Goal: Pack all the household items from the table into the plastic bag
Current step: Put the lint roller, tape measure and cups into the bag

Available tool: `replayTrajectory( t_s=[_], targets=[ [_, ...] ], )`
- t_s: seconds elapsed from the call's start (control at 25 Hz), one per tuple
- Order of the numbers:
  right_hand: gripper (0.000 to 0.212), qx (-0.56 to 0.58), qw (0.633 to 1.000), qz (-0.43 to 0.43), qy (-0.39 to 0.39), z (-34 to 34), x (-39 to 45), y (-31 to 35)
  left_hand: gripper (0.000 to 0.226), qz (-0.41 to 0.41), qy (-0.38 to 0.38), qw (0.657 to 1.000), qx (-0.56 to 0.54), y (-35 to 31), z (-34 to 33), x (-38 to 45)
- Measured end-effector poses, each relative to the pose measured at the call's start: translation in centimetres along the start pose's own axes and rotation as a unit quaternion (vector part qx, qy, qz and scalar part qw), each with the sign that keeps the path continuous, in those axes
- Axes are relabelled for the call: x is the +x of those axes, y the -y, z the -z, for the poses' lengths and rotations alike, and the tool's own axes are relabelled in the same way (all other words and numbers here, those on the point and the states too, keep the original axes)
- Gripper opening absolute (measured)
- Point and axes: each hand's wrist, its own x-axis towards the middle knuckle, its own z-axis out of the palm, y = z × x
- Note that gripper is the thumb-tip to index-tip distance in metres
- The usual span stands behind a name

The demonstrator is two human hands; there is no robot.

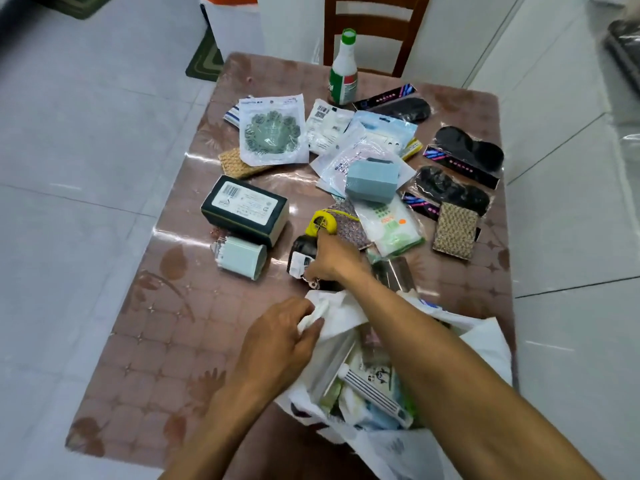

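Observation:
A white plastic bag (485, 344) lies open at the table's near edge, with several packets inside. My left hand (277, 344) grips the bag's rim and holds it open. My right hand (334, 259) reaches past the bag and closes on a small dark bottle with a yellow cap (304, 247) lying on the table. Around it lie a dark green box (244, 209), a pale cotton-swab tub (240, 258), a grey-blue block (372, 183), a white-green packet (391, 226) and a packaged green mat (273, 131).
Black eye masks (467, 148), woven scrub pads (455, 230), more flat packets (325, 124) and an upright green-capped bottle (343, 71) fill the far half of the brown table (166, 327). A wooden chair (374, 15) stands behind it. Tiled floor surrounds the table.

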Motion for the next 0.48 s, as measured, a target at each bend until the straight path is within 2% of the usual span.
replayTrajectory(
  t_s=[0.08, 0.16, 0.2, 0.24, 0.28, 0.36, 0.44, 0.48],
  targets=[
    [0.071, 0.171, 0.979, 0.013, -0.106, 3.2, -2.3, -1.2, 0.02, 0.015, -0.042, 0.998, -0.035, -1.1, 0.5, 0.2],
    [0.07, 0.324, 0.925, 0.045, -0.192, 6.9, -6.6, -4.3, 0.015, 0.072, -0.088, 0.986, -0.122, -1.7, 1.2, 0.5],
    [0.067, 0.366, 0.91, 0.069, -0.184, 8.3, -9.3, -6.3, 0.024, 0.096, -0.092, 0.978, -0.159, -1.8, 1.4, 0.7],
    [0.066, 0.393, 0.905, 0.09, -0.134, 9.3, -12.4, -7.9, 0.034, 0.104, -0.086, 0.974, -0.183, -2.0, 1.5, 0.8],
    [0.069, 0.392, 0.912, 0.099, -0.067, 9.3, -15.4, -9.2, 0.041, 0.104, -0.07, 0.972, -0.199, -2.2, 1.6, 0.8],
    [0.078, 0.3, 0.95, 0.078, 0.038, 6.7, -20.2, -9.6, 0.043, 0.09, -0.032, 0.962, -0.257, -2.7, 1.8, 0.9],
    [0.078, 0.146, 0.982, 0.087, 0.081, 2.4, -22.8, -7.9, 0.035, 0.082, 0.0, 0.947, -0.312, -3.3, 1.7, 0.8],
    [0.074, 0.09, 0.986, 0.113, 0.079, 1.0, -23.2, -7.1, 0.032, 0.079, 0.01, 0.942, -0.326, -3.5, 1.7, 0.7]
  ],
)
